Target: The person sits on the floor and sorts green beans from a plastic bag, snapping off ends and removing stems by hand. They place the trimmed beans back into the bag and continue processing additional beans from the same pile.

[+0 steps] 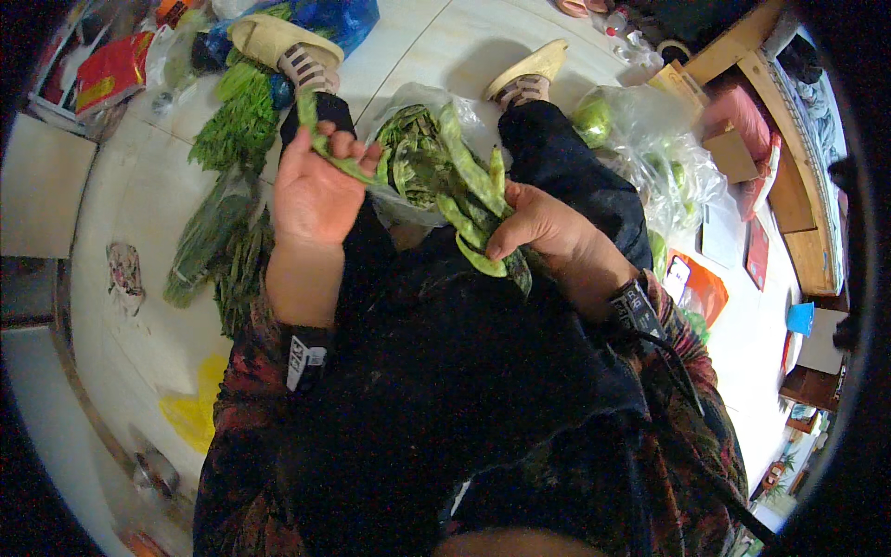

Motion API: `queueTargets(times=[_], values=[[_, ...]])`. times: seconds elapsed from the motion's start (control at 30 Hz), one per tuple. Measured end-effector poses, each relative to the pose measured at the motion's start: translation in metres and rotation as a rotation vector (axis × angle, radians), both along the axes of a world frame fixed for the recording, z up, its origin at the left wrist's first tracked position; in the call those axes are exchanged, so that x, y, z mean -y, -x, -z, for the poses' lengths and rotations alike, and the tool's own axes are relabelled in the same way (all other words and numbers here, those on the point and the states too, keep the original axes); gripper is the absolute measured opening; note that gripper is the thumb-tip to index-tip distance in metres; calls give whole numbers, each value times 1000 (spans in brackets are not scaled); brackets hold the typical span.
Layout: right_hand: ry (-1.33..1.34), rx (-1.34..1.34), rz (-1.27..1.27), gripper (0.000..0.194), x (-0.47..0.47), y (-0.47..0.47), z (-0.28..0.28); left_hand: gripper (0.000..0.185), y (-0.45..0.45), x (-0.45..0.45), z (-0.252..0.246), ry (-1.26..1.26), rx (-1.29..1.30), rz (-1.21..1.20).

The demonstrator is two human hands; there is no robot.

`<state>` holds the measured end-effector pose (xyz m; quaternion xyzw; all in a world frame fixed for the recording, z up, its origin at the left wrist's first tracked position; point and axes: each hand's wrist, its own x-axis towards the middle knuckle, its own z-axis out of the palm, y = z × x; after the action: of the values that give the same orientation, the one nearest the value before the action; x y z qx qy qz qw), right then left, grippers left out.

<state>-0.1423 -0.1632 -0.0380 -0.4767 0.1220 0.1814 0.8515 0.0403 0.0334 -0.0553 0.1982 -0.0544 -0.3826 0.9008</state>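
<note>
My left hand (pixel 314 191), palm turned up, holds a single green bean pod (pixel 346 167) across its fingers; the pod looks slightly blurred. In my right hand (pixel 550 226) is a bunch of flat green bean pods (pixel 468 167), pinched under the thumb, some pale and some darker and speckled. Between my legs stands a clear plastic bag (pixel 424 95), its mouth spread open. Dark, wilted-looking green pods or leaves (pixel 415 157) fill it. The bunch in my right hand partly covers the bag's right side.
Leafy greens (pixel 237 122) and bagged long green vegetables (pixel 216 230) lie on the tiled floor at left. A yellow plastic bag (pixel 191 407) is nearer. At right are a clear bag of round green vegetables (pixel 672 163), an orange bag (pixel 710 285) and a wooden furniture frame (pixel 779 139).
</note>
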Motion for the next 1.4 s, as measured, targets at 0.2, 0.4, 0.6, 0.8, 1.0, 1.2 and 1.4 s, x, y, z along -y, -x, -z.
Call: queueTargets(times=[0.2, 0.4, 0.6, 0.8, 1.0, 1.2, 1.4], values=[[-60, 143, 295, 57, 1, -7, -9, 11, 33, 1, 16, -214, 171, 197], [-111, 169, 427, 52, -27, -11, -2, 33, 75, 20, 4, -489, 295, 350], [-204, 137, 463, 50, -24, -13, 4, 24, 68, 16, 2, -534, 306, 392], [-225, 152, 444, 50, -23, -13, 4, 15, 63, 12, 6, -549, 285, 253], [-105, 163, 470, 49, -10, -10, 4, 14, 55, 9, 1, -614, 329, 103], [-37, 175, 274, 47, -13, -8, 12, 20, 50, 7, 2, -581, 456, 92], [-111, 137, 199, 47, -23, -9, 22, 32, 57, 10, 8, -546, 453, 125]])
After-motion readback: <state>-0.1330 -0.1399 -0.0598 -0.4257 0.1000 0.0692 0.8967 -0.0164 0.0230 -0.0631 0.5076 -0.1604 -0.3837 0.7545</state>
